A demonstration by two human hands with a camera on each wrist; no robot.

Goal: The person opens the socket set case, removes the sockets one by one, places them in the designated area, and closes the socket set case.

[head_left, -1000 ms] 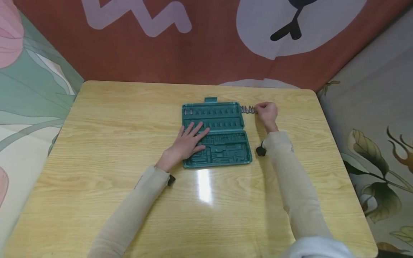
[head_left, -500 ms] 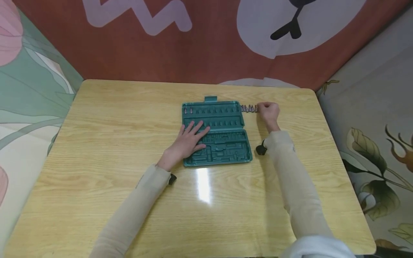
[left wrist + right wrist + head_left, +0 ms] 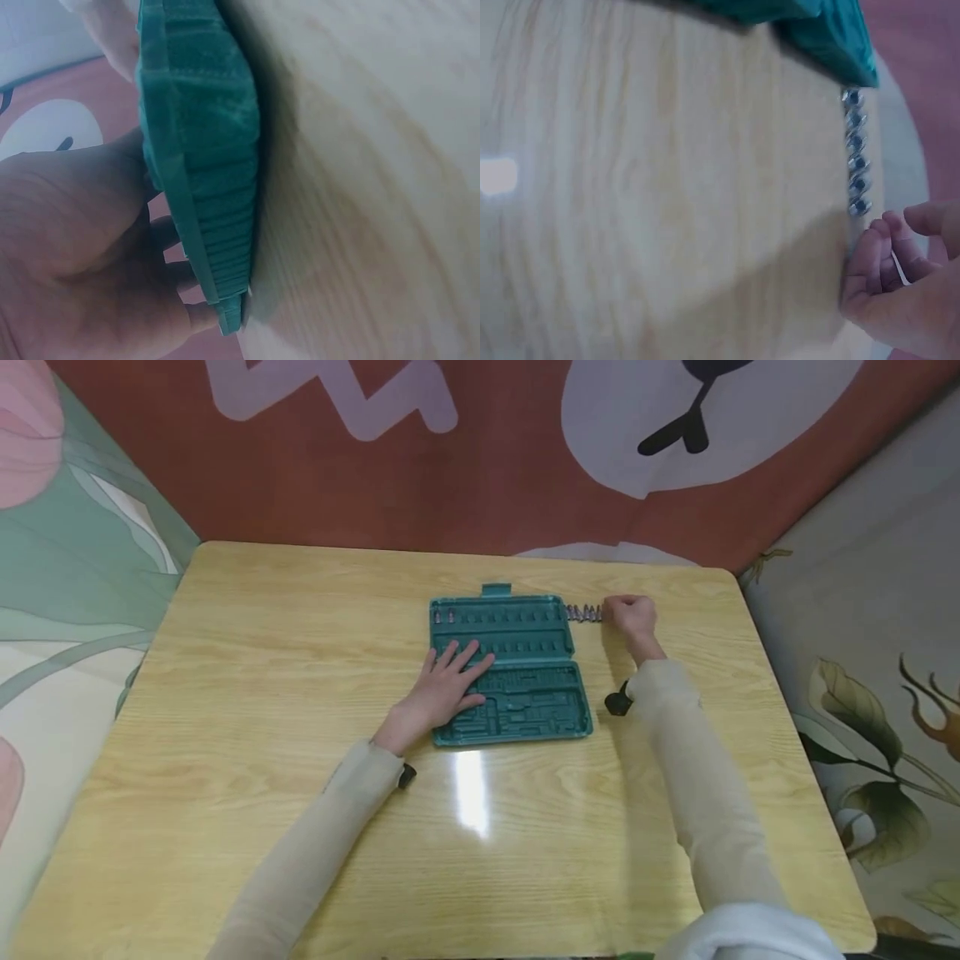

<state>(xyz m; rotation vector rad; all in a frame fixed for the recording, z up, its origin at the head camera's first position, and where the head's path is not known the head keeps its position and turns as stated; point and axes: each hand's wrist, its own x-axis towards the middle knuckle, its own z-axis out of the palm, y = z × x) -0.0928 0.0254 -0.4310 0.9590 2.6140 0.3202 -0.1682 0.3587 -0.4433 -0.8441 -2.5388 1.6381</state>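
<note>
My left hand [image 3: 438,692] lies with spread fingers across the left side of an opened green plastic case [image 3: 536,703]. In the left wrist view, the palm leans over the case's edge [image 3: 217,180]. Two small metal sockets [image 3: 444,617] sit in slots at the top left of the case. Several more shiny sockets [image 3: 857,141] stand in a row on the table, running right from the case. At the row's outer end is my right hand [image 3: 632,617], its fingers bent, close to the last socket. Between its thumb and fingers I see nothing.
A light wooden table [image 3: 285,635] bears everything. Many moulded slots line both halves of the case, and its latch tab [image 3: 496,589] points to the back. A red patterned wall covering [image 3: 495,485] rises behind the table; patterned sheets flank both sides.
My right hand has shifted slightly right along the row, and more of the sockets show. The left hand stays on the case. The whole view has shifted a little.
</note>
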